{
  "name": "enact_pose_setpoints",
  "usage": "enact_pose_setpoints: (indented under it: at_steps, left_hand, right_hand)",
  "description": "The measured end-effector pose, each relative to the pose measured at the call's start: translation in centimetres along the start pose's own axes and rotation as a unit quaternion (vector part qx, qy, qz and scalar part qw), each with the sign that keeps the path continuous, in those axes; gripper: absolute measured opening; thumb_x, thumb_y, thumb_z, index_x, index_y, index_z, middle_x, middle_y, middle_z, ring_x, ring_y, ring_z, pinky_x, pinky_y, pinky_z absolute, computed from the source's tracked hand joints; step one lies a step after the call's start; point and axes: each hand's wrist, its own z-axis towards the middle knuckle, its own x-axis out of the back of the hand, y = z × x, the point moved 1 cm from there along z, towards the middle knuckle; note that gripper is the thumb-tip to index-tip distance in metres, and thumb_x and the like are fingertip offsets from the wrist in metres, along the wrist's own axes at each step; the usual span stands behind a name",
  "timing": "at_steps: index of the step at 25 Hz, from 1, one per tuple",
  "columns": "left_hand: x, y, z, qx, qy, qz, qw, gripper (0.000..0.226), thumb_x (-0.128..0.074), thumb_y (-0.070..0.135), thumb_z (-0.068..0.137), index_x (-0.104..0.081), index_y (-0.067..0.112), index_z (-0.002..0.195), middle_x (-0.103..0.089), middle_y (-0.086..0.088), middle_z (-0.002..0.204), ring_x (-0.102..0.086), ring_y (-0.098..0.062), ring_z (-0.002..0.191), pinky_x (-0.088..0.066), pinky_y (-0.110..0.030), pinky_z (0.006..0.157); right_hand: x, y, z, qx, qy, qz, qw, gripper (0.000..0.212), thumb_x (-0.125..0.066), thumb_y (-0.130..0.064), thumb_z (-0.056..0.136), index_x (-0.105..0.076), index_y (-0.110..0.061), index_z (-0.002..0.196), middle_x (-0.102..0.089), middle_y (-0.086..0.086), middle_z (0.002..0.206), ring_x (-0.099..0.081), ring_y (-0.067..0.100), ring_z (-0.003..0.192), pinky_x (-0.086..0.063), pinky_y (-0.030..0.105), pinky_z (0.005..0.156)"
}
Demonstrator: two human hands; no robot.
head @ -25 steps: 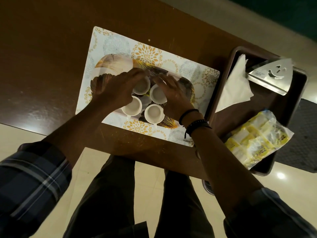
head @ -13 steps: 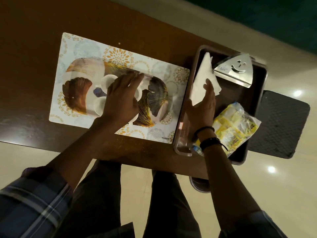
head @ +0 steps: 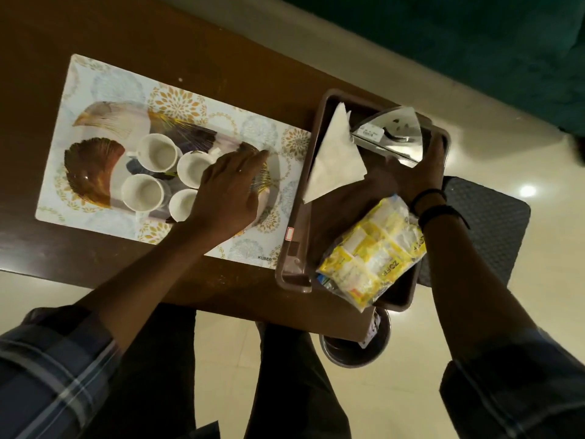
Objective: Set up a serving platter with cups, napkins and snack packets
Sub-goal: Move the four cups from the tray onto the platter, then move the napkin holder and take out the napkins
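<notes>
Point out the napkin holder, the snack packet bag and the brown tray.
napkin holder (head: 392,134), head view, shiny front face.
snack packet bag (head: 373,251), head view, middle of bag.
brown tray (head: 292,277), head view, near-left corner rim.

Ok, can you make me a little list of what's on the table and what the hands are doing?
cups: four white cups on the platter
mat: flowery placemat under platter
tray: brown tray holding napkins, metal napkin holder, snack packets
left hand: flat over platter
right hand: on the holder
</notes>
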Motion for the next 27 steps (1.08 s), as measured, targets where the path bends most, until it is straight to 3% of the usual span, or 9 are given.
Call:
enact_pose_setpoints:
  at_steps: [4, 8, 11, 13, 15, 19, 22, 25, 27]
  left_hand:
    - [-1.4, 0.1, -1.0, 0.023, -0.010, 0.008, 1.000, 0.060, -0.059, 0.012, 0.083, -0.040, 0.015, 0.140, -0.050, -0.012, 0.137, -0.043, -0.034, 0.129, -0.040, -0.051, 0.101]
    - [-2.8, 0.7, -1.7, 0.014, -0.044, 0.027, 0.999, 0.060, -0.061, 0.015, 0.081, -0.042, 0.013, 0.138, -0.051, -0.011, 0.134, -0.042, -0.034, 0.129, -0.040, -0.051, 0.102]
    - [-3.1, 1.2, -1.8, 0.010, -0.055, 0.019, 0.998, 0.060, -0.062, 0.016, 0.081, -0.043, 0.014, 0.138, -0.051, -0.010, 0.134, -0.040, -0.032, 0.131, -0.038, -0.050, 0.104]
    - [-3.0, 1.2, -1.6, 0.009, -0.061, 0.018, 0.998, 0.059, -0.061, 0.017, 0.082, -0.043, 0.014, 0.138, -0.051, -0.010, 0.135, -0.040, -0.032, 0.131, -0.037, -0.051, 0.105]
    - [-2.7, 1.1, -1.4, 0.007, -0.069, 0.016, 0.997, 0.057, -0.060, 0.018, 0.083, -0.043, 0.015, 0.138, -0.050, -0.009, 0.136, -0.039, -0.031, 0.132, -0.036, -0.050, 0.106]
    - [-2.3, 0.6, -1.4, -0.011, -0.081, 0.002, 0.997, 0.054, -0.059, 0.021, 0.085, -0.045, 0.016, 0.137, -0.049, -0.008, 0.138, -0.039, -0.031, 0.133, -0.036, -0.051, 0.106]
    - [-1.5, 0.3, -1.3, -0.014, -0.061, -0.054, 0.997, 0.050, -0.061, 0.024, 0.086, -0.048, 0.014, 0.133, -0.054, -0.009, 0.133, -0.047, -0.030, 0.126, -0.043, -0.048, 0.102]
    - [-1.1, 0.3, -1.2, 0.041, -0.053, -0.165, 0.984, 0.053, -0.064, 0.034, 0.087, -0.048, 0.013, 0.132, -0.056, -0.009, 0.132, -0.054, -0.024, 0.121, -0.047, -0.038, 0.098]
    - [-0.6, 0.5, -1.1, 0.132, -0.077, -0.322, 0.934, 0.057, -0.069, 0.040, 0.082, -0.050, 0.017, 0.130, -0.059, -0.002, 0.129, -0.056, -0.013, 0.118, -0.048, -0.029, 0.095]
  right_hand:
    - [0.7, 0.2, 2.7, -0.006, -0.056, 0.000, 0.998, 0.067, -0.074, -0.021, 0.077, -0.044, -0.014, 0.137, -0.043, -0.002, 0.122, -0.045, 0.023, 0.128, -0.042, 0.029, 0.104]
    - [0.8, 1.1, 3.4, -0.027, -0.057, -0.030, 0.998, 0.059, -0.075, -0.017, 0.076, -0.053, -0.008, 0.130, -0.058, 0.005, 0.123, -0.055, 0.025, 0.121, -0.044, 0.022, 0.090]
    - [0.9, 2.2, 2.1, -0.023, -0.095, -0.019, 0.995, 0.051, -0.076, -0.016, 0.077, -0.059, -0.006, 0.125, -0.065, 0.012, 0.124, -0.061, 0.026, 0.114, -0.051, 0.035, 0.096]
    - [1.0, 2.7, 0.6, -0.049, -0.108, 0.037, 0.992, 0.043, -0.075, -0.015, 0.079, -0.062, -0.001, 0.117, -0.068, 0.012, 0.109, -0.064, 0.023, 0.098, -0.055, 0.037, 0.087]
    - [1.2, 2.7, -0.7, -0.063, -0.087, 0.082, 0.991, 0.038, -0.075, -0.015, 0.080, -0.063, 0.006, 0.109, -0.063, 0.020, 0.090, -0.058, 0.022, 0.080, -0.053, 0.036, 0.075]
    - [1.9, 1.5, -3.4, -0.072, -0.043, 0.182, 0.980, 0.029, -0.074, -0.016, 0.081, -0.067, -0.005, 0.107, -0.063, 0.025, 0.083, -0.063, 0.031, 0.079, -0.056, 0.048, 0.080]
    - [1.9, -0.4, -6.4, -0.070, -0.060, 0.308, 0.947, 0.027, -0.076, -0.014, 0.080, -0.066, 0.000, 0.100, -0.047, 0.019, 0.078, -0.049, 0.029, 0.077, -0.050, 0.051, 0.078]
    - [1.2, -2.9, -9.6, -0.060, -0.098, 0.360, 0.926, 0.020, -0.077, -0.016, 0.079, -0.070, -0.008, 0.096, -0.065, 0.010, 0.081, -0.062, 0.023, 0.080, -0.054, 0.045, 0.078]
    - [0.4, -4.8, -11.4, -0.038, -0.171, 0.384, 0.907, 0.024, -0.073, -0.014, 0.083, -0.070, -0.014, 0.106, -0.074, 0.005, 0.098, -0.070, 0.023, 0.093, -0.058, 0.042, 0.079]
